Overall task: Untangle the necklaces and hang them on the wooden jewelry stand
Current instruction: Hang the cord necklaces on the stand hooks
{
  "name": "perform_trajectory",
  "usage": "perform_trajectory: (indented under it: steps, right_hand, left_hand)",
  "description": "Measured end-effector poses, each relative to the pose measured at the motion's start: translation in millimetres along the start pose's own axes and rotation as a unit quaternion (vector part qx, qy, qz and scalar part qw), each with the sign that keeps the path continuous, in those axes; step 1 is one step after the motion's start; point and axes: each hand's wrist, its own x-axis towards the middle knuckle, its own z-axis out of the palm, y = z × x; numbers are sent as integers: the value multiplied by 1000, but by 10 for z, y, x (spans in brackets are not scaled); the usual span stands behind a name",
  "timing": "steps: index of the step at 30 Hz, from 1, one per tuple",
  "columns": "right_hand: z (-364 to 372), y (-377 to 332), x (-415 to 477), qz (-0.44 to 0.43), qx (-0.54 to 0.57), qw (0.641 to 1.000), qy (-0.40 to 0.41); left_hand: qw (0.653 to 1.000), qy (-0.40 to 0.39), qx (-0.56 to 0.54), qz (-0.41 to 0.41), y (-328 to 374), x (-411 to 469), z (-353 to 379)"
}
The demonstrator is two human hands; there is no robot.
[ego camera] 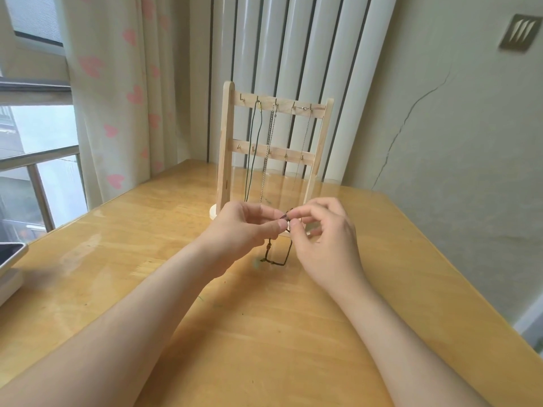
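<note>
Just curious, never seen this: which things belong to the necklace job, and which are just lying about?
Job: wooden stand, hung necklaces, dark cord necklace pinched by left hand and right hand.
Lying about: flat device, heart-print curtain.

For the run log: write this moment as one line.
stage: untangling | left hand: pinches dark cord necklace | right hand: pinches same cord | wooden jewelry stand: several necklaces hung | top-left hook: free

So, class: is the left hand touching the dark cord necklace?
Touching. The head view shows the left hand pinching the dark cord necklace between thumb and fingertips.
</note>
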Motion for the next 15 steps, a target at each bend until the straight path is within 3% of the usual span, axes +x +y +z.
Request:
perform_trajectory:
  steps: [8, 15]
  right_hand:
    - [5, 74, -19, -9, -39, 999, -36]
    - [-43, 89, -19, 10, -56, 995, -85]
  left_hand:
    - [999, -5, 33, 13, 64, -52, 28]
    - [987, -8, 130, 93, 42, -66, 35]
